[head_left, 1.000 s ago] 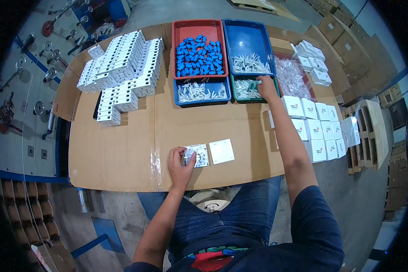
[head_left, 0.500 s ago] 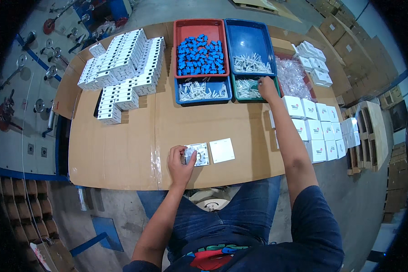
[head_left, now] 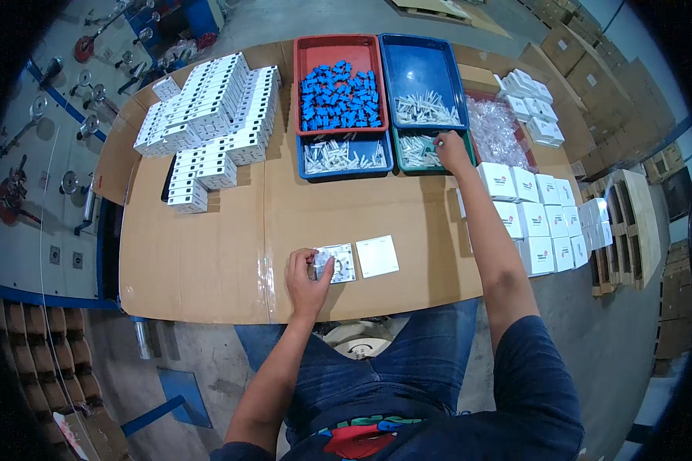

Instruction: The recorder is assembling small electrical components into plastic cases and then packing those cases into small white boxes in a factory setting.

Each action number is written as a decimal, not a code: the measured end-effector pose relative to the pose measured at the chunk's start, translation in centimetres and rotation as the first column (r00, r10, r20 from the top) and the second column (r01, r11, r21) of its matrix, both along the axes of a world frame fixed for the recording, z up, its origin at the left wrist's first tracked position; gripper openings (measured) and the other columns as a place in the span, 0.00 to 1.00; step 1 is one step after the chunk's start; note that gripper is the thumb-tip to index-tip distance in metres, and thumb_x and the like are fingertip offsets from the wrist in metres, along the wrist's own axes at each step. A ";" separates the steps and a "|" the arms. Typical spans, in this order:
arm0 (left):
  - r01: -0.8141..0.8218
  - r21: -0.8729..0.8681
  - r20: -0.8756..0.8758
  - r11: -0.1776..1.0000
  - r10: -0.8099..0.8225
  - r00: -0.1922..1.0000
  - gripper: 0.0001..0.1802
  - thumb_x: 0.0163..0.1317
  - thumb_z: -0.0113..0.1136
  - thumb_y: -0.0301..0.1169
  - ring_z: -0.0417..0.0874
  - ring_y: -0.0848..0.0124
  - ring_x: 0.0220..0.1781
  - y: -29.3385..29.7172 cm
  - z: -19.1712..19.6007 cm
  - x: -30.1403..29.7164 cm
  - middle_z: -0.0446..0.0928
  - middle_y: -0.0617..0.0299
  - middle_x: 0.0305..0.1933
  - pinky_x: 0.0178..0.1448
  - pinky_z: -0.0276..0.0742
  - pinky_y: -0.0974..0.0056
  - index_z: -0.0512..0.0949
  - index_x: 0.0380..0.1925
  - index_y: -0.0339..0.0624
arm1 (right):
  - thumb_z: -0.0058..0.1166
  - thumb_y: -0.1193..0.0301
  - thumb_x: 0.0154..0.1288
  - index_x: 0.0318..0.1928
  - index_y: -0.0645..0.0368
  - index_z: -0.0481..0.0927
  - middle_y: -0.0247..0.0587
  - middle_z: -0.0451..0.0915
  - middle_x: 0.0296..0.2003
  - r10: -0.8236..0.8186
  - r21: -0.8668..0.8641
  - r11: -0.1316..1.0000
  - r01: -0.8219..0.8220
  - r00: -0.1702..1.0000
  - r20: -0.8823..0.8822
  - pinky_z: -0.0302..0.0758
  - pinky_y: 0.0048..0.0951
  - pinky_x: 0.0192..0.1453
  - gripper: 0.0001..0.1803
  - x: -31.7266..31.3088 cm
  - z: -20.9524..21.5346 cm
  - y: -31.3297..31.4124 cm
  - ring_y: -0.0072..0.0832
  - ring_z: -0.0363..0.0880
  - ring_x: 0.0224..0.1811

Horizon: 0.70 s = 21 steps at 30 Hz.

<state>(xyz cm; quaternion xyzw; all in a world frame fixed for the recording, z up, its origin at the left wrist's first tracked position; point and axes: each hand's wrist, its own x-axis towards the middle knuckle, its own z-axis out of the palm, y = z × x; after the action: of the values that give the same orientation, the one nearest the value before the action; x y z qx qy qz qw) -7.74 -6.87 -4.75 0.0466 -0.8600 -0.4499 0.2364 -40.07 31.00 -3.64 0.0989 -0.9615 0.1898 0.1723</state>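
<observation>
While my left hand (head_left: 307, 270) pins the switch module (head_left: 337, 263) flat on the worktop (head_left: 207, 253) | right hand (head_left: 451, 149) fingers bunched, dipping into green tray (head_left: 419, 150) of white parts.

- The left hand (head_left: 307, 273) stays close to the body, arm bent, fingers curled down.
- The right hand (head_left: 451, 150) is far out in front, arm stretched straight, fingers pointing down.

Flat square switch module (head_left: 337, 263) on cardboard
</observation>
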 end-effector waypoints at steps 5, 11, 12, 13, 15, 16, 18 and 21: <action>0.003 0.025 0.035 1.000 -0.004 0.999 0.19 0.57 0.76 0.36 0.81 0.60 0.41 0.0 0.3 0.1 0.79 0.58 0.43 0.48 0.74 0.57 0.79 0.41 0.40 | 0.64 0.77 0.57 0.39 0.60 0.84 0.55 0.82 0.41 0.010 -0.062 0.998 -0.012 0.999 -0.032 0.77 0.47 0.51 0.09 0.9 0.7 -0.6 0.53 0.81 0.47; -0.015 0.051 0.017 0.999 0.014 1.000 0.18 0.58 0.76 0.36 0.80 0.61 0.41 0.0 0.1 0.5 0.79 0.57 0.43 0.47 0.75 0.57 0.79 0.41 0.39 | 0.64 0.74 0.61 0.43 0.58 0.82 0.58 0.83 0.41 -0.040 -0.376 0.924 0.062 0.997 0.067 0.80 0.43 0.47 0.09 3.4 3.5 -2.7 0.50 0.85 0.44; -0.008 0.065 0.005 0.998 0.008 1.000 0.18 0.58 0.76 0.35 0.80 0.61 0.41 0.2 0.2 0.6 0.79 0.57 0.43 0.47 0.76 0.58 0.80 0.42 0.39 | 0.64 0.74 0.65 0.43 0.60 0.81 0.53 0.86 0.39 -0.022 -0.418 0.909 0.004 0.999 -0.038 0.81 0.36 0.40 0.07 4.5 3.9 -3.0 0.40 0.88 0.37; -0.005 0.078 -0.007 0.997 0.006 1.000 0.18 0.58 0.76 0.34 0.80 0.61 0.41 0.2 0.3 0.6 0.79 0.56 0.43 0.46 0.76 0.59 0.80 0.42 0.38 | 0.64 0.74 0.65 0.43 0.60 0.81 0.53 0.86 0.39 -0.010 -0.422 0.906 -0.007 0.999 -0.039 0.81 0.36 0.40 0.07 5.6 3.6 -3.5 0.40 0.88 0.37; -0.011 0.076 -0.018 0.997 0.012 1.000 0.17 0.59 0.75 0.34 0.80 0.61 0.40 0.2 0.5 0.6 0.78 0.56 0.43 0.46 0.77 0.59 0.80 0.43 0.38 | 0.62 0.73 0.70 0.44 0.62 0.82 0.42 0.85 0.35 0.013 -0.718 0.696 -0.023 1.000 -0.020 0.80 0.29 0.37 0.07 8.7 2.8 -4.5 0.26 0.85 0.35; -0.007 0.079 -0.028 0.997 0.010 1.000 0.17 0.59 0.75 0.33 0.79 0.61 0.40 0.2 0.6 0.7 0.78 0.56 0.44 0.46 0.77 0.60 0.81 0.43 0.38 | 0.60 0.73 0.73 0.44 0.63 0.82 0.36 0.83 0.33 0.006 -0.769 0.640 0.012 1.000 0.021 0.78 0.25 0.37 0.06 10.8 2.6 -5.5 0.21 0.82 0.34; -0.028 0.098 -0.008 0.995 0.029 1.000 0.17 0.59 0.75 0.33 0.79 0.61 0.40 0.1 0.3 0.7 0.78 0.56 0.43 0.45 0.77 0.60 0.81 0.44 0.38 | 0.57 0.73 0.76 0.44 0.64 0.83 0.31 0.81 0.30 0.021 -0.814 0.579 0.051 0.997 0.077 0.76 0.21 0.37 0.07 15.5 2.1 -7.6 0.16 0.78 0.33; -0.047 0.082 0.067 0.996 0.042 0.997 0.17 0.60 0.75 0.34 0.79 0.62 0.40 0.2 0.4 0.5 0.79 0.57 0.42 0.45 0.77 0.60 0.81 0.44 0.38 | 0.60 0.73 0.74 0.50 0.62 0.85 0.30 0.82 0.34 0.084 -0.824 0.537 0.180 0.961 0.265 0.75 0.20 0.34 0.09 22.4 1.1 -9.6 0.16 0.78 0.31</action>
<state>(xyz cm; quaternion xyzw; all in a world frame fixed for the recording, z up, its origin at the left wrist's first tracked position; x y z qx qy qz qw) -7.20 -6.66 -4.32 0.0902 -0.8464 -0.4783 0.2163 -17.63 21.37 -2.57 -0.0501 -0.7676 0.6351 0.0699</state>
